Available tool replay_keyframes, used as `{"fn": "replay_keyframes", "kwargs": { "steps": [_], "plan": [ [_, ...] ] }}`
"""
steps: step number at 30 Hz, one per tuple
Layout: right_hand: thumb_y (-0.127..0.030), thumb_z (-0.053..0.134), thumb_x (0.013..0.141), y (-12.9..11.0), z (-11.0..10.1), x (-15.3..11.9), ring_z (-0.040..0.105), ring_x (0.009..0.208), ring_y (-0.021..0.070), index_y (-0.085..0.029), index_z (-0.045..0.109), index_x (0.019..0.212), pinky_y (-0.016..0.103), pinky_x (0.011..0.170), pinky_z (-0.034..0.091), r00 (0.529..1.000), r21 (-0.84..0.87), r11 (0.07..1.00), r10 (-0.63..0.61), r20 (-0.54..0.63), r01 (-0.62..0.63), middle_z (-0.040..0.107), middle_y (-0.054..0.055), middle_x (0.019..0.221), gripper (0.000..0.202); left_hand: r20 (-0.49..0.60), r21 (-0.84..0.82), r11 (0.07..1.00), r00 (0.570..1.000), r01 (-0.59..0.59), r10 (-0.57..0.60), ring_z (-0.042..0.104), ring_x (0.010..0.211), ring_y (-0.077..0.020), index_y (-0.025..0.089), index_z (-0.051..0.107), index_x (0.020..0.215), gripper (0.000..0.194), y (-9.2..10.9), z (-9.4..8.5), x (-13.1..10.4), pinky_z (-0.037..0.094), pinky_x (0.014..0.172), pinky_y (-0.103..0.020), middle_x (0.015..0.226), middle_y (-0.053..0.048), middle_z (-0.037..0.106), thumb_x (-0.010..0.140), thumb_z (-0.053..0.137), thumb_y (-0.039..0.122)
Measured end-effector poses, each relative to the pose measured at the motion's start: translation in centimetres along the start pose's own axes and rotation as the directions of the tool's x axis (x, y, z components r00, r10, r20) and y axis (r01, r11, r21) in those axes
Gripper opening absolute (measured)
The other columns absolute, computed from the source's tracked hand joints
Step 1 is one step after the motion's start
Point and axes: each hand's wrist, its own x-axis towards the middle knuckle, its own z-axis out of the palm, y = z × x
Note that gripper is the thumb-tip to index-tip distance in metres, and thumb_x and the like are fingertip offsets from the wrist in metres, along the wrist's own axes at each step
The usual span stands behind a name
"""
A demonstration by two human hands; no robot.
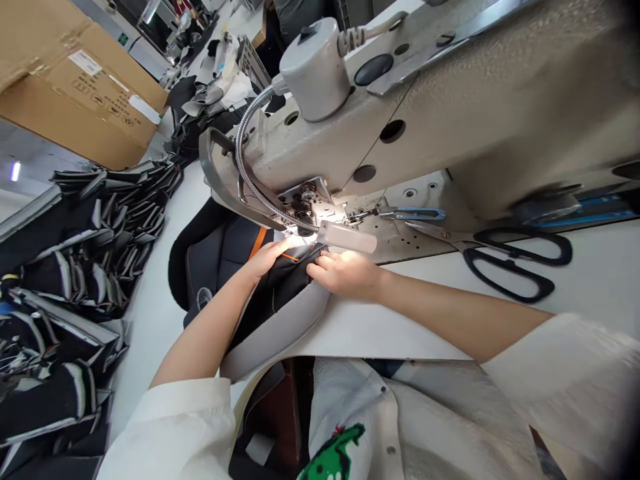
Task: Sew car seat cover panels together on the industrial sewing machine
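Observation:
A black padded fabric cover [215, 250] with an orange stripe and a grey lining lies under the head of a sewing machine [280, 157]. Lit by the machine's lamp [347, 237], my left hand [267, 259] rests on the fabric just left of the needle area, fingers stretched towards it. To the right of the needle, my right hand [345, 272] has its fingers bent and closed on the fabric's edge. The needle itself is hidden by glare and by the machine parts.
Large black-handled scissors [515, 257] lie on the white table [430, 320] at right. Blue-handled thread snips [413, 213] rest on the machine bed. Stacks of black-and-grey fabric pieces [110, 233] fill the left side. A cardboard box [75, 87] stands behind them.

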Motion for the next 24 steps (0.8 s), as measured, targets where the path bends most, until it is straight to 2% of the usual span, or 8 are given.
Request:
{"fn": "replay_keyframes", "kwargs": {
  "steps": [5, 7, 12, 15, 18, 19, 21, 24],
  "plan": [
    [-0.003, 0.032, 0.089, 1.2, -0.5, 0.1, 0.053, 0.081, 0.0165, -0.014, 0.056, 0.087, 0.028, 0.071, 0.038, 0.998, -0.088, 0.994, 0.059, 0.023, -0.057, 0.06, 0.009, 0.091, 0.027, 0.079, -0.08, 0.997, 0.997, -0.001, 0.007, 0.063, 0.102, -0.0279, 0.012, 0.071, 0.099, 0.052, -0.3, -0.3, 0.3, 0.046, 0.094, -0.037, 0.098, -0.01, 0.072, 0.068, 0.071, 0.053],
    [-0.004, 0.027, 0.091, 2.0, -0.9, 0.6, 0.053, 0.082, 0.0172, -0.014, 0.056, 0.09, 0.031, 0.076, 0.039, 0.995, -0.119, 0.99, 0.076, 0.057, -0.069, 0.06, 0.009, 0.094, 0.031, 0.095, -0.087, 0.996, 0.995, -0.011, 0.019, 0.062, 0.104, -0.0278, 0.013, 0.071, 0.099, 0.051, -0.4, -0.5, 0.5, 0.045, 0.096, -0.037, 0.098, -0.009, 0.072, 0.069, 0.071, 0.053],
    [0.0, 0.024, 0.089, 2.9, -0.7, 2.6, 0.052, 0.072, 0.0163, -0.015, 0.057, 0.087, 0.031, 0.073, 0.041, 0.992, -0.108, 0.991, 0.091, 0.088, -0.081, 0.06, 0.006, 0.085, 0.036, 0.103, -0.108, 0.994, 0.994, -0.009, 0.02, 0.063, 0.101, -0.0283, 0.012, 0.073, 0.092, 0.052, -0.6, -1.0, 1.1, 0.045, 0.097, -0.037, 0.092, -0.009, 0.073, 0.064, 0.073, 0.056],
    [-0.004, 0.028, 0.09, 2.2, 0.2, 3.1, 0.051, 0.067, 0.0156, -0.015, 0.057, 0.084, 0.029, 0.066, 0.042, 0.991, -0.072, 0.993, 0.102, 0.085, -0.096, 0.06, 0.005, 0.079, 0.032, 0.059, -0.079, 0.997, 0.998, -0.016, 0.021, 0.063, 0.099, -0.0281, 0.013, 0.073, 0.089, 0.052, -0.4, -1.3, 1.2, 0.045, 0.095, -0.037, 0.088, -0.009, 0.073, 0.06, 0.076, 0.055],
    [-0.001, 0.028, 0.087, 0.8, 0.6, 2.2, 0.053, 0.061, 0.0158, -0.012, 0.059, 0.08, 0.029, 0.056, 0.039, 0.987, -0.088, 0.992, 0.098, 0.126, -0.087, 0.061, 0.009, 0.074, 0.034, 0.043, 0.04, 0.996, 0.996, -0.078, 0.076, 0.063, 0.1, -0.0274, 0.013, 0.073, 0.091, 0.049, -0.1, -1.3, 0.8, 0.044, 0.095, -0.037, 0.09, -0.008, 0.073, 0.062, 0.075, 0.053],
    [0.0, 0.029, 0.084, 0.4, 0.5, 1.7, 0.054, 0.061, 0.0164, -0.009, 0.061, 0.083, 0.029, 0.052, 0.037, 0.984, -0.102, 0.992, 0.086, 0.155, -0.07, 0.063, 0.012, 0.079, 0.033, 0.048, 0.088, 0.991, 0.994, -0.098, 0.094, 0.062, 0.101, -0.0276, 0.013, 0.073, 0.093, 0.049, 0.1, -1.2, 0.6, 0.044, 0.096, -0.038, 0.092, -0.008, 0.072, 0.064, 0.074, 0.053],
    [-0.001, 0.036, 0.079, -0.3, 0.1, 0.6, 0.057, 0.062, 0.0183, -0.003, 0.062, 0.1, 0.029, 0.046, 0.034, 0.973, -0.117, 0.993, 0.055, 0.224, -0.03, 0.063, 0.022, 0.1, 0.033, 0.077, 0.154, 0.98, 0.99, -0.125, 0.115, 0.061, 0.103, -0.0289, 0.012, 0.072, 0.098, 0.051, 0.4, -1.0, 0.1, 0.043, 0.097, -0.041, 0.097, -0.009, 0.072, 0.067, 0.071, 0.053],
    [-0.011, 0.046, 0.075, -0.7, -0.5, -0.5, 0.061, 0.068, 0.0215, 0.004, 0.047, 0.127, 0.029, 0.043, 0.033, 0.953, -0.067, 0.997, 0.052, 0.3, -0.033, 0.048, 0.03, 0.129, 0.054, 0.167, 0.198, 0.969, 0.979, -0.148, 0.116, 0.057, 0.11, -0.0315, 0.012, 0.071, 0.103, 0.052, 1.1, -0.3, -0.8, 0.041, 0.1, -0.044, 0.106, -0.01, 0.069, 0.065, 0.075, 0.048]
  ]
}}
